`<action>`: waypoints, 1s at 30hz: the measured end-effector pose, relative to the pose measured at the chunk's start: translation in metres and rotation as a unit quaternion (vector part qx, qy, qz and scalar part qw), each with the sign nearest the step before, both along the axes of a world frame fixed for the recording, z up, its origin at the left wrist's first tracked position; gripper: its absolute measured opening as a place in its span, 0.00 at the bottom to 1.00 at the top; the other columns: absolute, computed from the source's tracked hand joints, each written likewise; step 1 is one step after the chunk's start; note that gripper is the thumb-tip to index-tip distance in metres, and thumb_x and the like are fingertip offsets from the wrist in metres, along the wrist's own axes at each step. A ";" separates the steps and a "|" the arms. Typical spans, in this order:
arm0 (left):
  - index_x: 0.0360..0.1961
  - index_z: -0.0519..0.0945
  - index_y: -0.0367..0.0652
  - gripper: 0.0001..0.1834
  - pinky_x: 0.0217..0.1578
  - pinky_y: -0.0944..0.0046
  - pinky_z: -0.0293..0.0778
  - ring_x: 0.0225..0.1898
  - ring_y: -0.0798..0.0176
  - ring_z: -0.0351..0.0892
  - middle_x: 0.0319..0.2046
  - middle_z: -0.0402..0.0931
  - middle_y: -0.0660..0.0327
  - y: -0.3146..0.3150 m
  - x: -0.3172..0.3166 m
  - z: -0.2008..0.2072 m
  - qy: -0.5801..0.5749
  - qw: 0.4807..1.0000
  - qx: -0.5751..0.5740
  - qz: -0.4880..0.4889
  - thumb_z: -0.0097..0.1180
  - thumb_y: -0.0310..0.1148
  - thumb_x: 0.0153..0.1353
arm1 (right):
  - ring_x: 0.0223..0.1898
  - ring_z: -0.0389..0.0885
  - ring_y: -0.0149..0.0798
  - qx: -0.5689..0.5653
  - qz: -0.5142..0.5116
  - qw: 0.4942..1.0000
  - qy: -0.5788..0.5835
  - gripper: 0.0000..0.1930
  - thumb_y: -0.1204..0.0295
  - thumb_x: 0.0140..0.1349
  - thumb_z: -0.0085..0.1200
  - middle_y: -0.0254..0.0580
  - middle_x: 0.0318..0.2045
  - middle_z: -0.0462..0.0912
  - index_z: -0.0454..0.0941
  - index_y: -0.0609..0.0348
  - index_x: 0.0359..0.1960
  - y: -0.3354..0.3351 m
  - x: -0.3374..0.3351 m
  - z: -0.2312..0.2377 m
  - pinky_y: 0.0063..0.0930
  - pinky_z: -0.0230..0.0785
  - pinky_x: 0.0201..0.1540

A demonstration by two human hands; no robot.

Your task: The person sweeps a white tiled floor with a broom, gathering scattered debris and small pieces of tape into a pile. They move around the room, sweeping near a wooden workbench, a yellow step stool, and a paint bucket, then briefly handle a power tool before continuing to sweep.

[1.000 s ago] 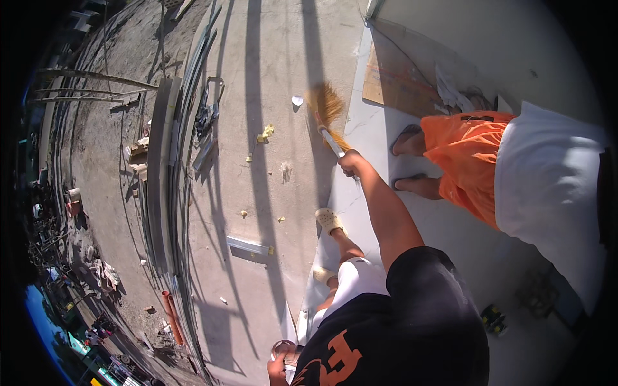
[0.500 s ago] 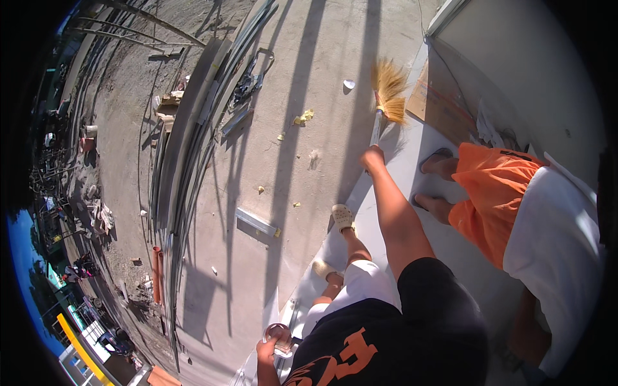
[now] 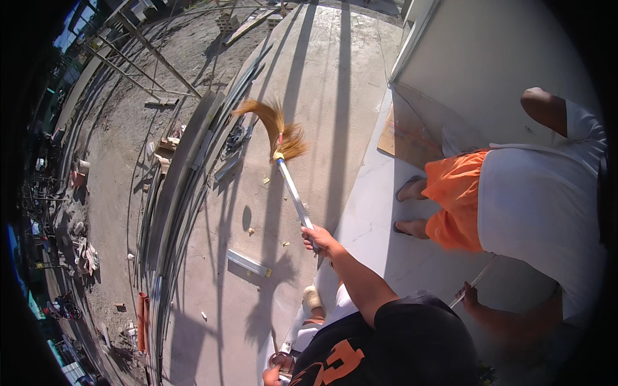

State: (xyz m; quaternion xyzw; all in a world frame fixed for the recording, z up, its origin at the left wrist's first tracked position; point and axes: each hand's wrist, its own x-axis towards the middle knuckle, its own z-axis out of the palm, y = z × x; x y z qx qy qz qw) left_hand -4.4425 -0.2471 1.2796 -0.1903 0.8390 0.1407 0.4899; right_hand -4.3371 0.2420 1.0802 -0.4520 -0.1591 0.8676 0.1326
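Note:
My right hand (image 3: 317, 239) is closed around the pale handle of a straw broom (image 3: 293, 186). The broom slants up and away to the left, and its tan bristles (image 3: 280, 132) fan out above the concrete, with their shadow lower on the ground. At the lower edge, my left hand (image 3: 273, 376) grips a clear, brownish cup-like container (image 3: 283, 362), partly cut off by my black shirt. Small yellowish scraps (image 3: 252, 231) lie on the concrete under the handle. A short metal channel piece (image 3: 248, 262) rests left of my right hand.
A co-worker in orange shorts (image 3: 454, 206) stands close on the right, a thin rod in one hand (image 3: 472, 294). Long metal profiles (image 3: 180, 174) lie along the left. Flat cardboard (image 3: 405, 138) lies by the wall (image 3: 496, 58). Scaffold poles (image 3: 154, 51) stand far left.
The broom has swung left and its bristles have risen off the ground, my right hand moving left and nearer. Some yellow scraps have shifted. The co-worker's arms have come into sight.

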 end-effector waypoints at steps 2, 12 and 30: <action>0.46 0.83 0.32 0.26 0.27 0.65 0.75 0.28 0.62 0.83 0.33 0.84 0.57 -0.015 -0.008 -0.003 -0.003 0.998 0.041 -0.042 0.74 0.41 0.52 | 0.28 0.78 0.40 0.140 0.054 0.986 -0.068 0.13 0.68 0.63 0.60 0.45 0.29 0.78 0.72 0.57 0.44 -0.018 0.004 0.007 0.36 0.72 0.27; 0.47 0.82 0.34 0.24 0.29 0.66 0.74 0.30 0.63 0.82 0.34 0.83 0.57 -0.067 -0.084 -0.001 -0.021 0.956 0.175 -0.236 0.71 0.39 0.54 | 0.28 0.85 0.45 0.391 0.294 0.819 -0.301 0.17 0.65 0.58 0.58 0.54 0.30 0.83 0.77 0.67 0.42 -0.171 0.075 0.083 0.40 0.76 0.26; 0.50 0.82 0.37 0.21 0.32 0.68 0.71 0.34 0.65 0.80 0.38 0.82 0.58 0.003 -0.023 0.021 -0.055 0.722 0.251 -0.643 0.67 0.37 0.58 | 0.51 0.82 0.53 0.171 0.263 0.838 -0.448 0.18 0.75 0.54 0.56 0.52 0.46 0.84 0.80 0.57 0.48 -0.595 0.373 0.150 0.50 0.73 0.50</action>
